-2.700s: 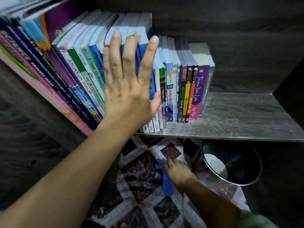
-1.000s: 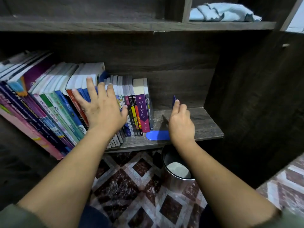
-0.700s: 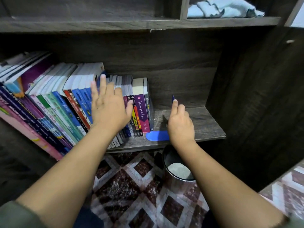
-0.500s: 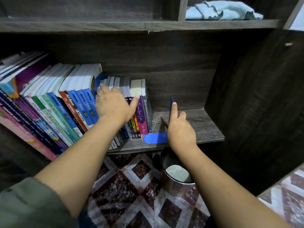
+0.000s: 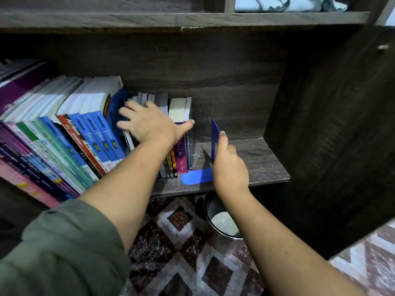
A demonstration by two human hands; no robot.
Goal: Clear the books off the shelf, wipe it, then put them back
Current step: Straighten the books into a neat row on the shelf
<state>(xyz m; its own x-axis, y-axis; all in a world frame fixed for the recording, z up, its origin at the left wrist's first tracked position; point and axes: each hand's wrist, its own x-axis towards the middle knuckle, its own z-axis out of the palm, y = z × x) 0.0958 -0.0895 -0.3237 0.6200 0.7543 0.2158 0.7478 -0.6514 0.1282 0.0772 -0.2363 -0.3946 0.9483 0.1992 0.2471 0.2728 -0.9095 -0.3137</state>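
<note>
The dark wooden shelf [image 5: 258, 159] bears leaning books [image 5: 85, 133] and apparently a blue bookend [image 5: 197, 176].

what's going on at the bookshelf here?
A person is bracing the row of upright books on the dark wooden shelf. The left hand grips the small books at the row's right end, while the right hand holds the blue L-shaped metal bookend standing just beside them, apart from the last book.
</note>
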